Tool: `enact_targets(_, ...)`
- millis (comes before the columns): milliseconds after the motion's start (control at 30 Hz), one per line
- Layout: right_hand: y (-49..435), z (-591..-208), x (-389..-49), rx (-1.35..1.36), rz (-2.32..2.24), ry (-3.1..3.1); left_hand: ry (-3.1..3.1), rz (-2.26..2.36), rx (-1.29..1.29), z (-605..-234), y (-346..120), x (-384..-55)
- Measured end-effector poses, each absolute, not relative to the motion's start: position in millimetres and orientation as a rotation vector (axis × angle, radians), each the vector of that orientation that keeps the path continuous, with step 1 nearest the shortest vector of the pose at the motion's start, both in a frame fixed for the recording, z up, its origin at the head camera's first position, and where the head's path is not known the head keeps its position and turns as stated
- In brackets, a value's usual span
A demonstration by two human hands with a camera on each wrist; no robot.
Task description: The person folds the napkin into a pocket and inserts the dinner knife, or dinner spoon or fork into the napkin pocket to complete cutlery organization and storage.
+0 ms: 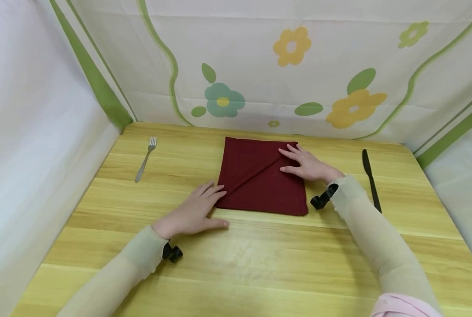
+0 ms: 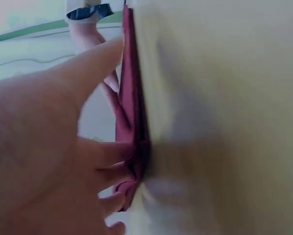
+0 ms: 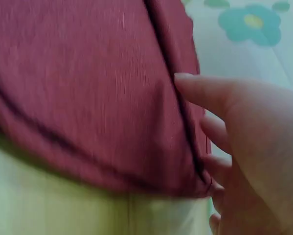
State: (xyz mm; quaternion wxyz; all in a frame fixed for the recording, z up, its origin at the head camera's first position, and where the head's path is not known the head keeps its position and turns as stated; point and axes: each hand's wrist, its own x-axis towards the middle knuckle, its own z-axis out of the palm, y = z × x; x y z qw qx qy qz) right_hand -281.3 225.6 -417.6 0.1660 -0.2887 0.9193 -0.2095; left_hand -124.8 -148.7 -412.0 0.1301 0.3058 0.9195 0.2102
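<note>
A dark red cloth napkin (image 1: 267, 189), folded into a square, lies flat on the wooden table with a diagonal fold running from its near left to its far right corner. My left hand (image 1: 194, 211) rests its straight fingertips on the near left corner, thumb spread out over the table. At the far right corner, the fingers of my right hand (image 1: 305, 164) lie spread on the cloth. In the left wrist view the napkin (image 2: 131, 98) shows edge-on under the fingertips. The right wrist view shows the thumb touching the diagonal fold of the napkin (image 3: 97, 98).
A fork (image 1: 145, 159) lies to the left on the table (image 1: 251, 273). To the right is a black knife (image 1: 371, 180), close to my right forearm. White curtains (image 1: 259, 53) with printed flowers stand behind the table and at both sides.
</note>
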Motion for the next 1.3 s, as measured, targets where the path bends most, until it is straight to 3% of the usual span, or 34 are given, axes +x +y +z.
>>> enact_targets(333, 166, -406, -218, -1.158, -0.447, 2.516, 2.597, 0.48, 1.005, -414, -120, -140)
enact_targets(800, 205, -410, -245, -0.838, -0.688, 2.52, 2.604, 0.687, 0.859, -411, -125, -148)
enact_targets(1000, 215, -397, -225, -0.741, -0.953, 2.559, 2.663, 1.036, 0.705, -399, -128, -189)
enact_targets(1300, 165, -400, -171, -1.012, -1.216, 2.554, 2.725, 1.262, 0.485, -391, -141, -272)
